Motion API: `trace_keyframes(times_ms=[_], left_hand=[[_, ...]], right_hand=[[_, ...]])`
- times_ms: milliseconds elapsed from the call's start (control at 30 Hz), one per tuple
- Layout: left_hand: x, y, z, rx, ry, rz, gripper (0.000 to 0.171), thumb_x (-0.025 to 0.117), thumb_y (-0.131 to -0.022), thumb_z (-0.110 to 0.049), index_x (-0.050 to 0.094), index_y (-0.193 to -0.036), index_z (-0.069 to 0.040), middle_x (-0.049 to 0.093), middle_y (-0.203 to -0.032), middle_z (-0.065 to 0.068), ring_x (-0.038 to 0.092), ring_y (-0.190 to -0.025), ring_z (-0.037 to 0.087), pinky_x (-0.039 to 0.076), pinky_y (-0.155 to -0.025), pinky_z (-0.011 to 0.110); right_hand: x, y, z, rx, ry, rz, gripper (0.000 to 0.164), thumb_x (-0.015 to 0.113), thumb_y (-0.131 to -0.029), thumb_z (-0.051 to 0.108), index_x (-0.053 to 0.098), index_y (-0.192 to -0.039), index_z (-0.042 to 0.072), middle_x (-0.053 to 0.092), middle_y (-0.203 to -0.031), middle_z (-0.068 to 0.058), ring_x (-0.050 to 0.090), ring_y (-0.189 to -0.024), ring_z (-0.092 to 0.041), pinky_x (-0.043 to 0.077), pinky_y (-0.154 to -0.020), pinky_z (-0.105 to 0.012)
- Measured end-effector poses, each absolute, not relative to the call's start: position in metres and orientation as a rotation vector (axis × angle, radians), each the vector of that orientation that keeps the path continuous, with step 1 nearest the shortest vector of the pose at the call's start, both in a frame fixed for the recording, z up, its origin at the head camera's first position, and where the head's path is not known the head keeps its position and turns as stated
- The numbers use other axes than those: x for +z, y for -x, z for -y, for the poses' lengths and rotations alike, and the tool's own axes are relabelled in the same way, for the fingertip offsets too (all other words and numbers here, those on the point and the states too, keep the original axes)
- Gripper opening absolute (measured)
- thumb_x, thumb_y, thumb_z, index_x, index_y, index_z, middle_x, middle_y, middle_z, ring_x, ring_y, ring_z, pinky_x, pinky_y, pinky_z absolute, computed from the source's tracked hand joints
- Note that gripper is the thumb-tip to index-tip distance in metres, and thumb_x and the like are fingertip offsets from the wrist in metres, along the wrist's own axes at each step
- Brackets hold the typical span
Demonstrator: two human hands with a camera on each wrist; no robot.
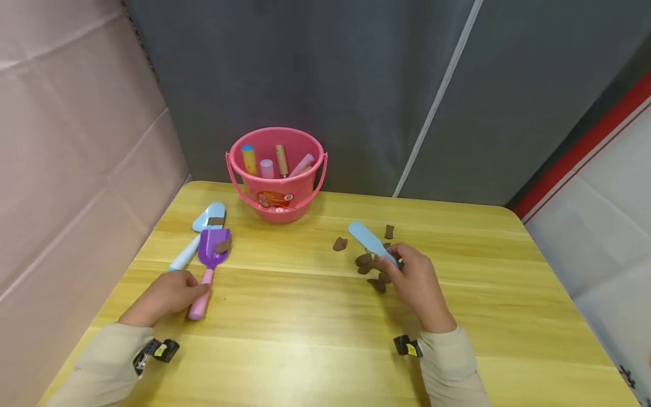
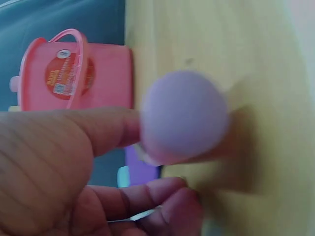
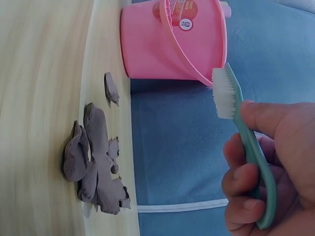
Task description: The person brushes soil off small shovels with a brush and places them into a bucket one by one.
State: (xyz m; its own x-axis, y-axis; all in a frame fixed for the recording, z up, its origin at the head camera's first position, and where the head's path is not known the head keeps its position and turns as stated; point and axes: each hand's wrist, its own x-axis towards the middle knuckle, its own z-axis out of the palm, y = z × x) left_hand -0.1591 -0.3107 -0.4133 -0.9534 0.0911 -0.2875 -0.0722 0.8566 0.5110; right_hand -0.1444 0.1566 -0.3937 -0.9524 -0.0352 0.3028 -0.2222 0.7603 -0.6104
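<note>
A purple toy shovel (image 1: 209,246) with a pink handle lies at the left, a brown clay piece (image 1: 222,246) on its blade. My left hand (image 1: 173,291) holds the handle near its end, thumb on top and curled fingers beside it; the rounded handle end (image 2: 184,115) fills the left wrist view. A light blue toy trowel (image 1: 205,217) lies just beyond, also with a clay piece on it. My right hand (image 1: 417,277) grips a small blue-green brush (image 3: 263,172) with white bristles, raised above a cluster of brown clay pieces (image 1: 376,268).
At the back of the table stands a pink bucket (image 1: 280,195) with several tool handles sticking out. Single clay pieces (image 1: 339,244) lie apart from the cluster. A dark grey curtain (image 1: 330,85) hangs behind, with pale cloth (image 1: 76,141) at the left.
</note>
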Motion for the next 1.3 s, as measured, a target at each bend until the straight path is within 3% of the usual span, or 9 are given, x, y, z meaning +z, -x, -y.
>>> trace_keyframes(times_ms=[167, 367, 667, 933, 1300], left_hand=[[-0.423, 0.158, 0.302, 0.826, 0.031, -2.723, 0.033, 0.063, -0.093, -0.033, 0.055, -0.079, -0.005, 0.051, -0.065, 0.004, 0.047, -0.058, 0.019, 0.040, -0.051, 0.032], [-0.419, 0.150, 0.280, 0.894, 0.060, -2.699, 0.028, 0.061, -0.094, -0.025, 0.057, -0.086, 0.001, 0.056, -0.073, 0.009, 0.053, -0.064, 0.021, 0.046, -0.053, 0.033], [-0.408, 0.138, 0.188, 1.072, -0.130, -2.629, 0.016, 0.067, -0.092, -0.017, 0.058, -0.088, -0.004, 0.057, -0.070, 0.006, 0.056, -0.056, 0.018, 0.048, -0.047, 0.031], [-0.402, 0.138, 0.131, 1.201, -0.225, -2.565, 0.017, 0.069, -0.091, -0.015, 0.059, -0.091, -0.002, 0.058, -0.073, 0.006, 0.057, -0.054, 0.016, 0.048, -0.043, 0.028], [-0.406, 0.128, 0.101, 1.321, -0.416, -2.477, 0.020, 0.069, -0.092, -0.015, 0.058, -0.098, 0.000, 0.056, -0.068, 0.006, 0.057, -0.049, 0.013, 0.047, -0.042, 0.028]], right_hand=[[-0.391, 0.144, -0.156, 1.003, -0.213, 2.694, 0.018, 0.069, -0.095, 0.024, 0.065, -0.101, 0.007, 0.059, -0.081, -0.003, 0.046, -0.058, -0.014, 0.039, -0.049, -0.027], [-0.390, 0.143, -0.155, 1.003, -0.229, 2.695, 0.017, 0.069, -0.095, 0.022, 0.065, -0.101, 0.007, 0.060, -0.083, -0.004, 0.044, -0.056, -0.014, 0.037, -0.048, -0.027], [-0.387, 0.139, -0.144, 0.924, -0.311, 2.690, 0.017, 0.073, -0.092, 0.016, 0.066, -0.103, 0.005, 0.063, -0.087, -0.004, 0.050, -0.064, -0.015, 0.043, -0.056, -0.030], [-0.397, 0.132, -0.128, 0.797, -0.418, 2.745, 0.016, 0.076, -0.089, 0.017, 0.067, -0.100, 0.009, 0.060, -0.080, 0.003, 0.047, -0.063, -0.013, 0.042, -0.059, -0.031], [-0.408, 0.130, -0.119, 0.691, -0.183, 2.777, 0.019, 0.076, -0.089, 0.016, 0.060, -0.090, 0.007, 0.055, -0.067, -0.002, 0.044, -0.054, -0.018, 0.037, -0.049, -0.032]])
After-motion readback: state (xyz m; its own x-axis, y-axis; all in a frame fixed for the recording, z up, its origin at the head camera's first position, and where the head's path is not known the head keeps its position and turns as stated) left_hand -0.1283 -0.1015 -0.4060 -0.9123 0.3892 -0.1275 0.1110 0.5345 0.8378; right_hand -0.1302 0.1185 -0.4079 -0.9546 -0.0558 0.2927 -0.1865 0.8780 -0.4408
